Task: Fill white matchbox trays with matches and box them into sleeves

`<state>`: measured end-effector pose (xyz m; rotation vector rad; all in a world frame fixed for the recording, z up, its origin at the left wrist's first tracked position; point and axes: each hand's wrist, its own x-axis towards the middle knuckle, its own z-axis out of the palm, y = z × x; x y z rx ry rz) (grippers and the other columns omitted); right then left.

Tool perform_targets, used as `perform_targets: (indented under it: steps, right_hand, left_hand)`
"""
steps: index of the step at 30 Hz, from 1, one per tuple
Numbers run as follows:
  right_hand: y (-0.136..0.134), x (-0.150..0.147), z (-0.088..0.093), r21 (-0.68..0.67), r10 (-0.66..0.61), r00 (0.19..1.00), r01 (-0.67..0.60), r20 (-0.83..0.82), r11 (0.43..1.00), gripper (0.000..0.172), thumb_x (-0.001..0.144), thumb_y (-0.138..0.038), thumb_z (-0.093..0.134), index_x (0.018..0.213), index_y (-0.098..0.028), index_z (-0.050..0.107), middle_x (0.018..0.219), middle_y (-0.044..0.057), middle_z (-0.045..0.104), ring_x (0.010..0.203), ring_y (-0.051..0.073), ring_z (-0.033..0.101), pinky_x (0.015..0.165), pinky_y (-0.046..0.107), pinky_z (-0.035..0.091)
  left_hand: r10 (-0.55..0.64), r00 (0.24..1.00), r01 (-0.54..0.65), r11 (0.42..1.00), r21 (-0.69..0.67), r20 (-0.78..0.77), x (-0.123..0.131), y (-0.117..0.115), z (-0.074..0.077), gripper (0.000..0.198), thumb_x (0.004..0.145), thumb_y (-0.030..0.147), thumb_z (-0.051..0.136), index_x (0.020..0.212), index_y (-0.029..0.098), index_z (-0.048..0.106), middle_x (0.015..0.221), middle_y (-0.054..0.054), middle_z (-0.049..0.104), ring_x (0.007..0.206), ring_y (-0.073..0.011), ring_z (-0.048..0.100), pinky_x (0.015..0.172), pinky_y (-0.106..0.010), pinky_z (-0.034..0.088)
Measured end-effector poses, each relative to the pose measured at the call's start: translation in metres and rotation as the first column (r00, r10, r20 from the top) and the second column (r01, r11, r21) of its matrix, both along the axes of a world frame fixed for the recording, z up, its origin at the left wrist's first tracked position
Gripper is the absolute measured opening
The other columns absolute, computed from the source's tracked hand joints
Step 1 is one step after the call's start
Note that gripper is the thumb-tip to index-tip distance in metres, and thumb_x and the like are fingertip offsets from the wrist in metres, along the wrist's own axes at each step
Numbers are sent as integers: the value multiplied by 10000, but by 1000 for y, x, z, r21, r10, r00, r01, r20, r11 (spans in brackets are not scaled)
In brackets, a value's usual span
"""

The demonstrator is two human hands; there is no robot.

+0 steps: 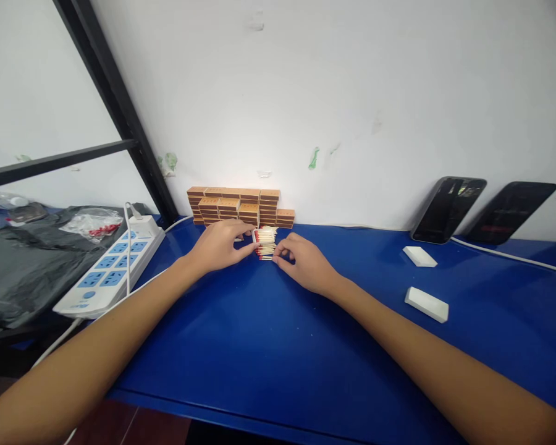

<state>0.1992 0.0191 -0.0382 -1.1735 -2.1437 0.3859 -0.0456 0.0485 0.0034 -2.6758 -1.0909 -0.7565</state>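
A pile of red-tipped matches (266,241) lies on the blue table, with the heads to the left. My left hand (222,244) is closed at the left end of the pile, thumb and index finger gripping the head side. A thin white edge shows by those fingers; whether it is a matchbox tray I cannot tell. At the opposite end, my right hand (303,262) is closed, its thumb and fingers pinching at the bare ends of the lower matches. Just behind both hands, stacked matchboxes (229,204) with brown striking sides stand against the wall.
Two white box-shaped pieces (426,304) lie at the right. Behind them, two dark phones (449,210) lean on the wall, with a white cable beside them. A white power strip (113,266) stands at the left, near a dark plastic sheet (37,266) and black frame bars.
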Motion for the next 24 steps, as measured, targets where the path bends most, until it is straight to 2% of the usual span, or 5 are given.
perform_targets:
  steps: [24]
  right_hand:
    - [0,-1,1,-55,-13,999,15,38,998,103,898,-120,668,860,-198,724,909,32,598,815,161,572,765,295,448]
  left_hand:
    - [13,1000,-13,1000,2,-4,0,-1,2,304,955,419,653,1141,194,736,1021,-66,785,915,-237,735,760,-325,545]
